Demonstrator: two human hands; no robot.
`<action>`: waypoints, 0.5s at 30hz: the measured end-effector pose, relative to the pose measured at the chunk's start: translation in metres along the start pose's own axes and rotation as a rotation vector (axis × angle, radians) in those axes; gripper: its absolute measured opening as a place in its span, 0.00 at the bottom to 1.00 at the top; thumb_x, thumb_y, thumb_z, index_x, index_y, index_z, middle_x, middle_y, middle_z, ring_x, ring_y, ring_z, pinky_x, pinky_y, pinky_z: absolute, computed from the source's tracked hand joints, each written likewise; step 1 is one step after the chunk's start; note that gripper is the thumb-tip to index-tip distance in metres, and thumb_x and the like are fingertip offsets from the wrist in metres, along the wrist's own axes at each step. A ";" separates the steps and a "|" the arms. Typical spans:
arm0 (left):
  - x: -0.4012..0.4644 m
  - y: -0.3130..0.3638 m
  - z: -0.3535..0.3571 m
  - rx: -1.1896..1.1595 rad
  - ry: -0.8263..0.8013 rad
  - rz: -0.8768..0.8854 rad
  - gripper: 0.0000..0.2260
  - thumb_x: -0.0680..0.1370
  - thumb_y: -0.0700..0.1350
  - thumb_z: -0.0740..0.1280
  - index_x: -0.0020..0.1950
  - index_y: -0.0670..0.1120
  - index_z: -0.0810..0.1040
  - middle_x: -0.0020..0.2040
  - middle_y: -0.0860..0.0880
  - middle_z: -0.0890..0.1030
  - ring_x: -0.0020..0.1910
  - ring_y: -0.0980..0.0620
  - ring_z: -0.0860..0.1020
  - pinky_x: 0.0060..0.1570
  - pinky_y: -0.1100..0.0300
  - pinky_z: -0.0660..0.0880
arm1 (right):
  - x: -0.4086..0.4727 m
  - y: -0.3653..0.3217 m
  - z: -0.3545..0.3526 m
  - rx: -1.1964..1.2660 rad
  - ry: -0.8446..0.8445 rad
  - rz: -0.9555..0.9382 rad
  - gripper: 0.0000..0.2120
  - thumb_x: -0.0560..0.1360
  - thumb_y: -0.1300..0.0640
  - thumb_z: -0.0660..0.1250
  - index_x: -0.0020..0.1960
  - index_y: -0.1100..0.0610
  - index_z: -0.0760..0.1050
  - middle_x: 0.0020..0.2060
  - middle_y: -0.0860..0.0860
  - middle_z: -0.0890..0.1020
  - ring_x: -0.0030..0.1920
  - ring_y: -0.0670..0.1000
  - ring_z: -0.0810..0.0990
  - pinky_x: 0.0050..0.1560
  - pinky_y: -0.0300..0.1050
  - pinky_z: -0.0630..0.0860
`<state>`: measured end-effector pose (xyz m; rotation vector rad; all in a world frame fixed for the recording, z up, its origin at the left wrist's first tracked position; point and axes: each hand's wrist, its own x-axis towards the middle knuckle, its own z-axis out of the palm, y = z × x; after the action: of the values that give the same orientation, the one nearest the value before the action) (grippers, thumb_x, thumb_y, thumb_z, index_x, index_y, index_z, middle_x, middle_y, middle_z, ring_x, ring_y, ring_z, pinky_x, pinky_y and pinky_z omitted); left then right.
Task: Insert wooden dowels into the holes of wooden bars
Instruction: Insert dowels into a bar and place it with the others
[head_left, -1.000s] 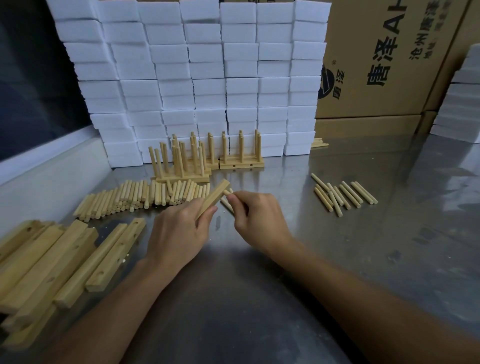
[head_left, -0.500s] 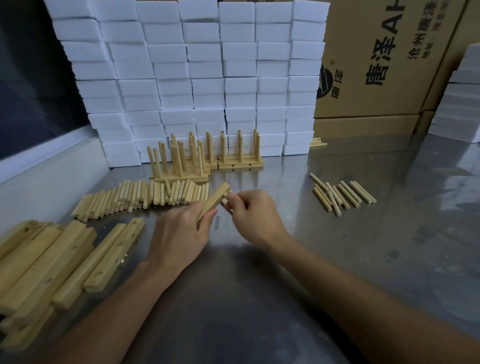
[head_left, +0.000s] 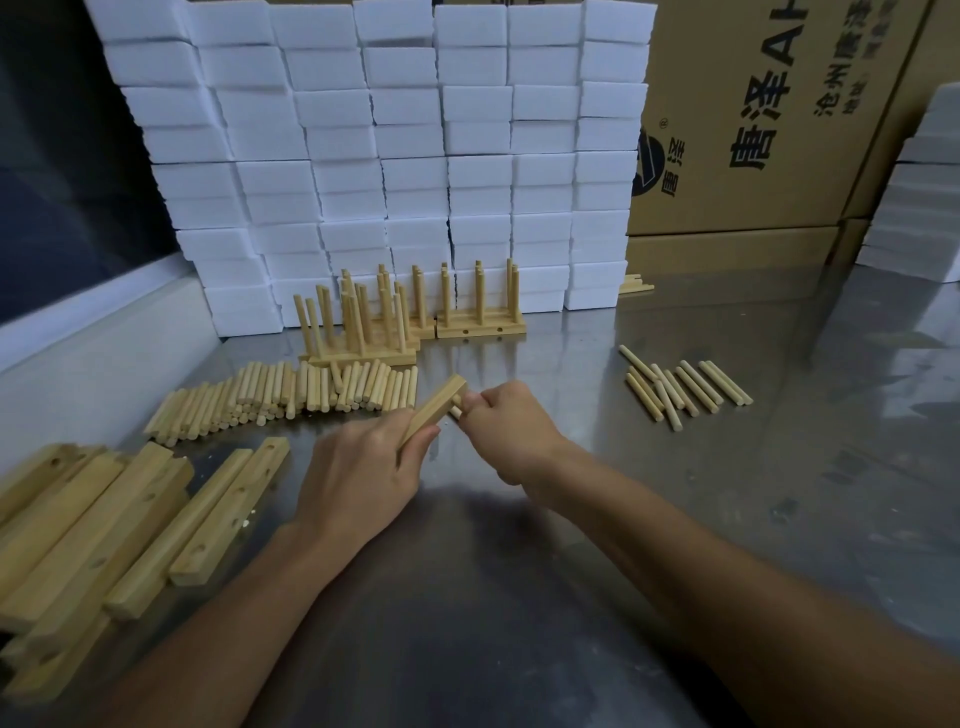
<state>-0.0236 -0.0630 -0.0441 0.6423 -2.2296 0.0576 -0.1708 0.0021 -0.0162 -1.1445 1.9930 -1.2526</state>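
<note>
Hands meet at centre frame: the left hand (head_left: 363, 467) grips a wooden bar (head_left: 435, 409) tilted up to the right, while the right hand (head_left: 506, 423) pinches a dowel (head_left: 457, 400) at the bar's upper end. Loose dowels (head_left: 291, 397) lie left of centre, spare bars (head_left: 130, 519) at lower left, on the metal table (head_left: 675, 467).
</note>
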 end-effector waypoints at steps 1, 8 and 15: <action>0.000 0.000 0.000 0.005 -0.006 0.000 0.11 0.75 0.41 0.74 0.36 0.41 0.75 0.26 0.49 0.71 0.23 0.50 0.66 0.28 0.60 0.60 | 0.000 -0.001 -0.001 0.060 -0.026 0.042 0.17 0.83 0.52 0.56 0.41 0.58 0.74 0.27 0.49 0.68 0.24 0.45 0.63 0.22 0.37 0.60; 0.001 0.004 0.002 0.014 -0.025 -0.051 0.10 0.77 0.43 0.71 0.37 0.43 0.75 0.27 0.53 0.69 0.24 0.50 0.66 0.29 0.59 0.60 | -0.001 0.003 0.001 -0.140 0.057 -0.110 0.17 0.83 0.52 0.56 0.45 0.59 0.79 0.32 0.51 0.77 0.32 0.48 0.75 0.33 0.44 0.72; 0.003 0.003 0.006 -0.070 -0.084 -0.199 0.09 0.74 0.43 0.66 0.37 0.49 0.68 0.26 0.53 0.67 0.26 0.55 0.67 0.27 0.61 0.58 | 0.001 0.012 0.001 -0.271 0.156 -0.264 0.19 0.82 0.48 0.56 0.40 0.55 0.78 0.34 0.51 0.81 0.35 0.52 0.79 0.42 0.55 0.80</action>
<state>-0.0300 -0.0633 -0.0456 0.8375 -2.2257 -0.1494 -0.1749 0.0033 -0.0280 -1.5228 2.2349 -1.2573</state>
